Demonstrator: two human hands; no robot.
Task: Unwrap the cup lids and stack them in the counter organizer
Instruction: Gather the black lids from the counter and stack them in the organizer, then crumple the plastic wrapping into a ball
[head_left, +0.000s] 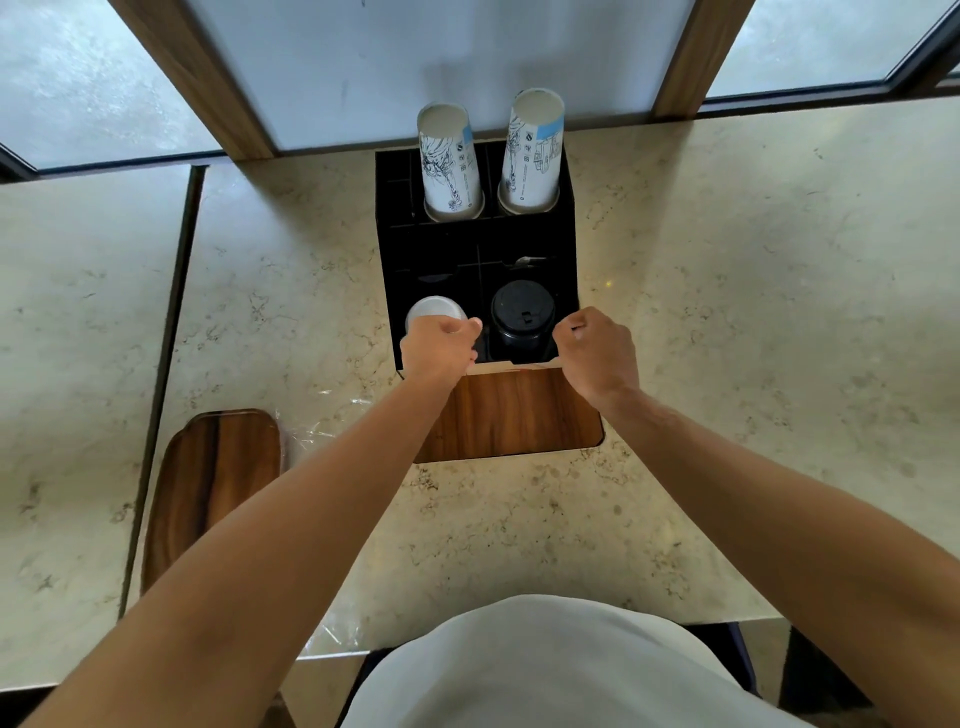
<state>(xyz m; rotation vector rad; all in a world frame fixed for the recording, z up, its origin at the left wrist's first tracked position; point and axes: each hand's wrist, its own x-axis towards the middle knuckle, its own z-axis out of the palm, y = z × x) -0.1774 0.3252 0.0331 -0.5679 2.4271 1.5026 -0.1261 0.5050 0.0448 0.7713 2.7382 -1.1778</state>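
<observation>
At six o'clock a pale shirt (561, 670) is seen, and both forearms reach toward twelve. On the counter (727, 322) at eight o'clock lies a wooden tray (218, 483) with crumpled clear wrap (317, 431) just beside it; a wood panel (509, 415) is set in the counter just near of the organizer (563, 249). The left hand (441, 348) is curled over the white lids (434, 309) in the organizer's near-left compartment; how firmly they are gripped cannot be told. The right hand (597, 348) is closed in a loose fist at the near-right edge, and nothing is seen held in it. The black lids (522, 312) sit stacked in the near-right compartment. The white stack is probably being seated: it should be pressed straight down and kept level, so that the divider is not caught. Two cup stacks (449, 161) stand tilted at twelve o'clock, well apart from the hands.
</observation>
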